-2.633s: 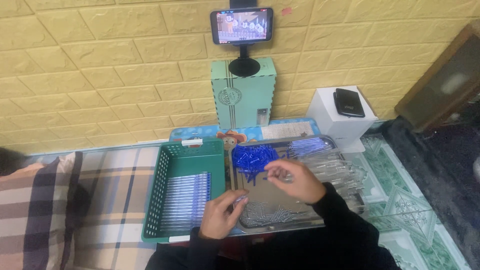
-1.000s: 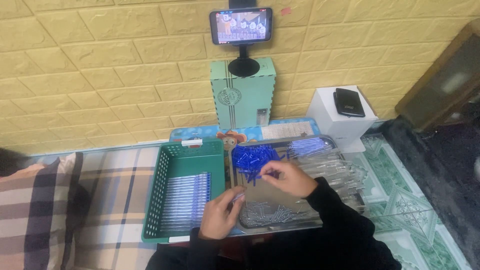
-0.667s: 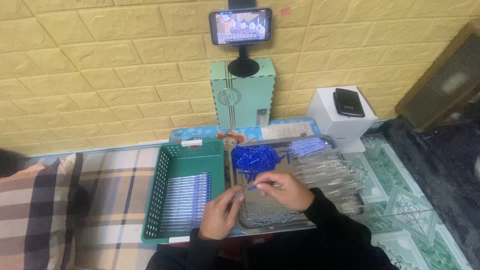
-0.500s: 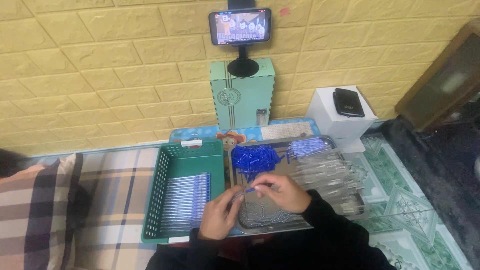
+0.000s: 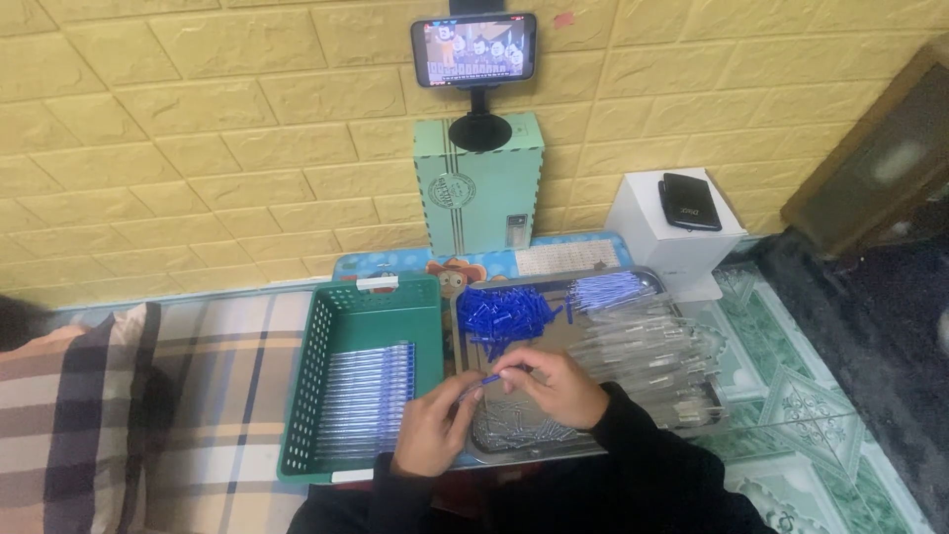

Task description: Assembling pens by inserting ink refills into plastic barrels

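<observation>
Hands: both hands meet over the near part of the shallow steel tray [image 5: 654, 288], fingertips close together, working on one small piece between them.
Left hand [image 5: 433, 427]: fingers curled, pinching the lower left end of a slim pen-like part; whether that part is a clear barrel I cannot tell, it is too small.
Right hand [image 5: 554, 383]: fingers closed on a short blue plastic cap [image 5: 489, 379] at the upper right end of the same part.
Long axis: the pinched piece runs slantwise, low at the left hand and rising toward the right hand, so the two hands face each other along it.
Blue pile: a heap of loose blue plastic caps [image 5: 504, 312] lies on the far left of the tray, just beyond the right hand's knuckles; the right hand is the nearer one.
Clear pile: a spread of clear plastic pen tubes [image 5: 647, 348] fills the tray's right side, just beside the right forearm.
Green basket: a green perforated plastic basket [image 5: 341, 299] stands touching the tray's left edge, with a neat row of finished blue-tipped pens [image 5: 366, 400] lying lengthwise, just beside the left hand.
Behind: a phone on a black stand [image 5: 474, 47] sits atop a pale green box [image 5: 479, 183] against the yellow brick-pattern wall.
</observation>
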